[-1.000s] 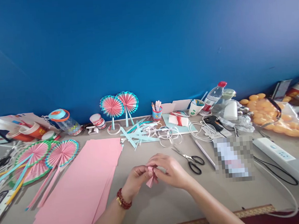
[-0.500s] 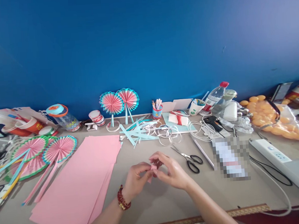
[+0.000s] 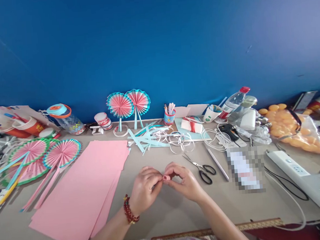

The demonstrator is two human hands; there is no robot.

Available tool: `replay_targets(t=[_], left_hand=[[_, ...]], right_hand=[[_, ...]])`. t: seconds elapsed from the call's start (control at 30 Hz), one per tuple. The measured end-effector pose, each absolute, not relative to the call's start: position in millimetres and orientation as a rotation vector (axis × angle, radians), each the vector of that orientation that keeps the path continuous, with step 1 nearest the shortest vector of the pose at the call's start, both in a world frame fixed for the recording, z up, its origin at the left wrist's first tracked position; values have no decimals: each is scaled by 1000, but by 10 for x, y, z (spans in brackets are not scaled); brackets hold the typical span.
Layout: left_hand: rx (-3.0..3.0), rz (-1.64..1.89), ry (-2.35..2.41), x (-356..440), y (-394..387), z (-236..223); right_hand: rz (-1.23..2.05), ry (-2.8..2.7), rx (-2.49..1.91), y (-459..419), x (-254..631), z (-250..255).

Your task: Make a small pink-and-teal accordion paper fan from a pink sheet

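Observation:
A small rolled piece of pink paper (image 3: 166,178) is pinched between both hands above the table's front middle. My left hand (image 3: 146,186), with a red bead bracelet (image 3: 130,210) at the wrist, is closed on the roll's left side. From the right, the fingertips of my right hand (image 3: 184,180) grip the same roll. Large pink paper sheets (image 3: 80,195) lie stacked to the left of my hands. Black-handled scissors (image 3: 204,171) rest on the table just right of my right hand.
Two pleated paper fans (image 3: 130,103) lean against the blue wall. More fans (image 3: 61,154) lie at left. Paper strips (image 3: 147,137) are heaped at the back middle. A power strip (image 3: 291,165), a glue gun (image 3: 229,131) and a bag of orange balls (image 3: 294,129) occupy the right side.
The pink paper, earlier with a loose end hanging below my fingers, now shows as a tight little roll. My left fingers have curled inward, and the view has shifted slightly.

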State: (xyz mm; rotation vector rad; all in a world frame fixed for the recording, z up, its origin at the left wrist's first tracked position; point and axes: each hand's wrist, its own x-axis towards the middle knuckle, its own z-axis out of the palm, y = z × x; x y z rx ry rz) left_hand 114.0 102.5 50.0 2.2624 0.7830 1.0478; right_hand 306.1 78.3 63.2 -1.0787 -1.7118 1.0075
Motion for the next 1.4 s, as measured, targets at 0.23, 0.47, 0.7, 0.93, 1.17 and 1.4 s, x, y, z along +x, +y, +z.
replay_targets(t=[0.23, 0.47, 0.7, 0.93, 1.17, 1.4], left_hand=[[2278, 1017, 815, 1130, 1034, 529], [2304, 993, 775, 1128, 1026, 531], [2334, 988, 762, 1136, 1002, 550], [2317, 968, 742, 1143, 986, 575], [2295, 942, 730, 1153, 992, 574], [2138, 885, 751, 1129, 1016, 580]], right_hand=[[955, -1725, -1068, 803, 3053, 622], [1011, -1626, -1046, 790, 3062, 545], [1117, -1574, -989, 804, 3108, 551], [1176, -1561, -984, 796, 3138, 575], [1328, -1367, -923, 785, 3092, 477], [1078, -1634, -991, 793, 3102, 552]])
